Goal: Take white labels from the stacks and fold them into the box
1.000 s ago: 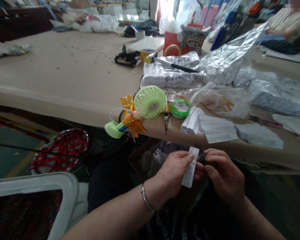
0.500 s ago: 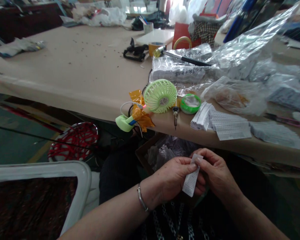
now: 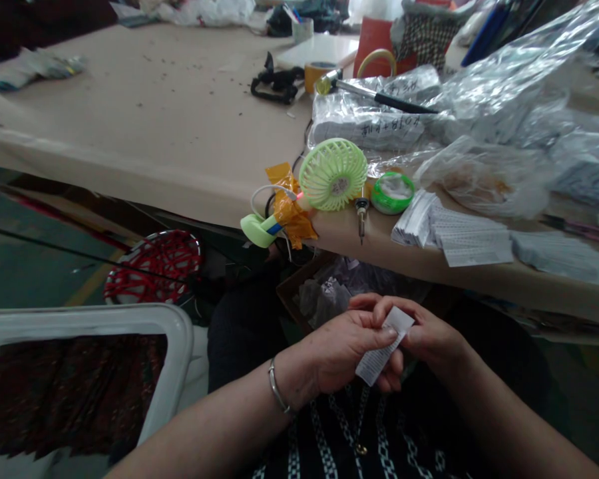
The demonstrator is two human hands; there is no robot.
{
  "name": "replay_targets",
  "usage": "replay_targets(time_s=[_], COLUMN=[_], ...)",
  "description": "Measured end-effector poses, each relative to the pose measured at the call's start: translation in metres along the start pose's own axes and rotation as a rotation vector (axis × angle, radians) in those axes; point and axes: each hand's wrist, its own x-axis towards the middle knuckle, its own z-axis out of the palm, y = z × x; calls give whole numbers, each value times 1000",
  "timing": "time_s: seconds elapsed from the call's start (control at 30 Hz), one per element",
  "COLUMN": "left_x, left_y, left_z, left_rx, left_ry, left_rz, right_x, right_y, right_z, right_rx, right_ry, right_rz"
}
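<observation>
A small white printed label (image 3: pixel 374 364) is held above my lap, with fine lines of text on its lower part. My left hand (image 3: pixel 340 351), with a silver bangle at the wrist, pinches it, thumb pressed on its face. At the label's upper right edge, my right hand (image 3: pixel 432 336) is closed, its fingers curled behind the paper; its thumb is largely hidden. On the table edge in front lie fanned stacks of similar white labels (image 3: pixel 474 236).
A lime green fan (image 3: pixel 333 174) is taped at the table edge, beside a soldering iron (image 3: pixel 362 216) and a green-rimmed round tin (image 3: pixel 392 193). A white tub (image 3: pixel 180 346) with dark fabric stands left. Below the table is a box of clear plastic bags (image 3: pixel 324 293).
The label has turned more diagonal in my hands. My right hand's thumb has left the label's face, and its fingers have reached left behind it. The camera view has shifted slightly.
</observation>
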Motion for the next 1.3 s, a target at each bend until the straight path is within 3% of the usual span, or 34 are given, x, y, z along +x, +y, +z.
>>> replay_targets(time_s=[0.13, 0.23, 0.37, 0.47, 0.63, 0.97, 1.13, 1.3], left_x=[1, 0, -2, -3, -2, -1, -1, 0], left_y=[-2, -2, 1, 3, 3, 2, 1, 0], left_z=[0, 0, 4, 6, 8, 7, 5, 2], left_rx=[41, 61, 50, 34, 17, 21, 37, 67], left_ry=[20, 59, 192, 257, 282, 259, 265, 346], left_rz=[35, 81, 115, 118, 118, 139, 220, 297], right_x=[2, 4, 1, -3, -3, -5, -1, 13], right_y=[8, 8, 1, -5, -8, -6, -4, -5], right_z=[3, 5, 10, 14, 15, 15, 16, 13], right_rx=[70, -73, -660, -1146, -1411, -1359, -916, -542], right_ry=[34, 113, 345, 437, 423, 449, 577, 588], right_rz=[8, -36, -251, -461, -548, -517, -319, -169])
